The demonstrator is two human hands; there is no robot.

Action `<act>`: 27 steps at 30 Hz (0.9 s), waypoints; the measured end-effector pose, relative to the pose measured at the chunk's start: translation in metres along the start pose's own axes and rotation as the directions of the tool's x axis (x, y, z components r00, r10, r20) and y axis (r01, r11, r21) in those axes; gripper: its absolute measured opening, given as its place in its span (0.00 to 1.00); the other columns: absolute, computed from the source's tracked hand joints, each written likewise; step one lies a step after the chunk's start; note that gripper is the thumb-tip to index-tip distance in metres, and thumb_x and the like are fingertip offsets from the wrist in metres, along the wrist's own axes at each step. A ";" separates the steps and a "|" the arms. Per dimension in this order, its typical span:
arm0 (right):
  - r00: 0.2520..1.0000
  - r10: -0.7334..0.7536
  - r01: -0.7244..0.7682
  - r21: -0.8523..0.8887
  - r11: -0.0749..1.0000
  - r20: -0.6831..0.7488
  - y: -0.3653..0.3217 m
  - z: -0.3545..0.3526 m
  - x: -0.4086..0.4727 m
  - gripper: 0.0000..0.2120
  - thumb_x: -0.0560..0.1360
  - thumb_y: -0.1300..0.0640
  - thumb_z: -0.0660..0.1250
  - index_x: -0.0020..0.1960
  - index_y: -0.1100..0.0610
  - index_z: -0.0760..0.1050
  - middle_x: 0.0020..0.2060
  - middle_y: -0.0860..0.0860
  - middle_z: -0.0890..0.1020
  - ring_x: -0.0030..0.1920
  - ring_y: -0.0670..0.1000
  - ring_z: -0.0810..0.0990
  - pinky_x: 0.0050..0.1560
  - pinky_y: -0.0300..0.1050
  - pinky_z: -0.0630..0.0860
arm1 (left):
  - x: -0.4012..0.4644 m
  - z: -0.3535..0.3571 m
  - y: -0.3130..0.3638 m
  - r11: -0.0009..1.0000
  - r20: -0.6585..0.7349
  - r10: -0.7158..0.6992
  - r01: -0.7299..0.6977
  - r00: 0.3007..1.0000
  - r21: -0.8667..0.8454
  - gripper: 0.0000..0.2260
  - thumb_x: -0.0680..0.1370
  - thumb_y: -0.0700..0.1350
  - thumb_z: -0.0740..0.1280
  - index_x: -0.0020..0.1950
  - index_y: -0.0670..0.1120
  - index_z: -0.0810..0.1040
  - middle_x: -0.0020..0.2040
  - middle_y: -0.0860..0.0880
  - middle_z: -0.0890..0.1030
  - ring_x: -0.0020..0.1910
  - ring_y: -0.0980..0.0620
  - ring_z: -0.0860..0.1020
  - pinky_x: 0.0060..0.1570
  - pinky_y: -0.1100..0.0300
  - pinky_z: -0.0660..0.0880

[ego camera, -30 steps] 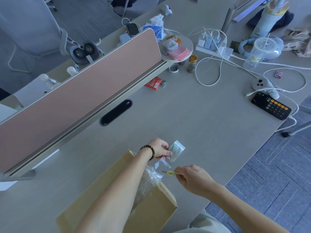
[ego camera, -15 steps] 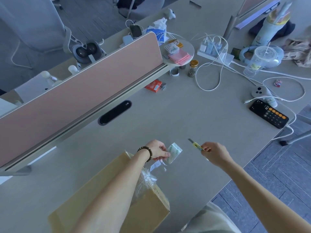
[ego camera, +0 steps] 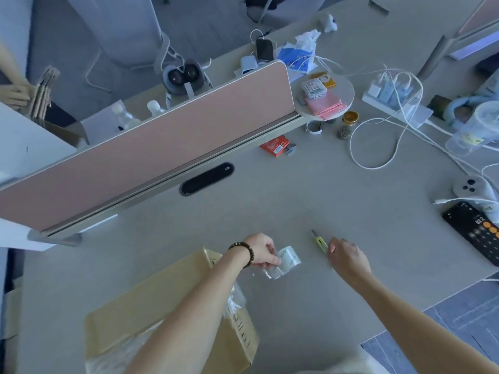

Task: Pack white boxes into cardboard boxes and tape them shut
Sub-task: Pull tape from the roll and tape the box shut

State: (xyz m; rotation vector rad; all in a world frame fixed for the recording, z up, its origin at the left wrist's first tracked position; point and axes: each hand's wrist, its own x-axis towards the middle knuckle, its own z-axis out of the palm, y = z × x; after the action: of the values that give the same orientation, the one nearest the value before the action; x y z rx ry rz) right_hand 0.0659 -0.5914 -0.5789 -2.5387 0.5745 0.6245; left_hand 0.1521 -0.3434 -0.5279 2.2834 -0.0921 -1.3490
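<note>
An open cardboard box [ego camera: 151, 306] stands on the desk at the lower left, with crinkled clear plastic [ego camera: 234, 300] at its near right corner. My left forearm crosses over the box. My left hand [ego camera: 260, 252] holds a roll of clear tape [ego camera: 289, 261] just above the desk, past the box's far corner, and a loose tape end [ego camera: 274, 273] hangs below the roll. My right hand [ego camera: 348, 259] is to the right of the roll, and its fingertips pinch the near end of a yellow utility knife [ego camera: 320, 240] low over the desk. No white boxes are visible.
A pink desk divider [ego camera: 151, 147] runs along the far left. A phone showing a calculator [ego camera: 475, 232], a small white camera [ego camera: 469, 186], white cables [ego camera: 378, 147], a power strip [ego camera: 394, 97], a plastic cup [ego camera: 478, 128], a small jar [ego camera: 348, 125] and a red packet [ego camera: 276, 147] lie further out.
My right hand carried the knife from beside the tape end out to the right and down toward the desk. My left hand kept hold of the roll.
</note>
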 end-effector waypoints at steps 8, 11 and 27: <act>0.889 -0.445 0.397 0.304 0.866 0.108 -0.042 -0.002 0.006 0.14 0.75 0.44 0.70 0.60 0.45 0.80 0.59 0.40 0.75 0.59 0.41 0.71 0.73 0.48 0.59 | -0.002 -0.001 0.013 0.998 0.009 -0.055 0.055 0.998 0.005 0.13 0.72 0.49 0.76 0.51 0.46 0.78 0.36 0.50 0.85 0.30 0.52 0.78 0.38 0.58 0.75; 0.802 -0.518 0.441 0.291 0.849 0.297 -0.057 -0.001 0.006 0.18 0.75 0.44 0.66 0.64 0.41 0.76 0.58 0.35 0.75 0.57 0.38 0.75 0.77 0.52 0.54 | -0.004 -0.006 0.017 0.998 -0.003 -0.065 0.065 0.998 0.016 0.11 0.73 0.48 0.75 0.50 0.47 0.78 0.37 0.50 0.84 0.28 0.52 0.76 0.35 0.59 0.73; 0.816 -0.385 0.383 0.095 0.919 0.431 -0.072 -0.016 0.013 0.20 0.60 0.27 0.66 0.34 0.42 0.69 0.41 0.41 0.75 0.54 0.50 0.71 0.59 0.46 0.68 | -0.018 -0.039 0.029 0.970 -0.070 -0.094 0.107 0.993 0.218 0.17 0.69 0.51 0.79 0.54 0.47 0.81 0.52 0.49 0.83 0.49 0.50 0.81 0.53 0.57 0.78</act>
State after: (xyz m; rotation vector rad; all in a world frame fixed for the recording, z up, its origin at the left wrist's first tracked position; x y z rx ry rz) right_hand 0.1173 -0.5450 -0.5494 -2.2918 -0.1022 0.9983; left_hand 0.1808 -0.3498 -0.4855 2.5432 -0.1138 -1.3798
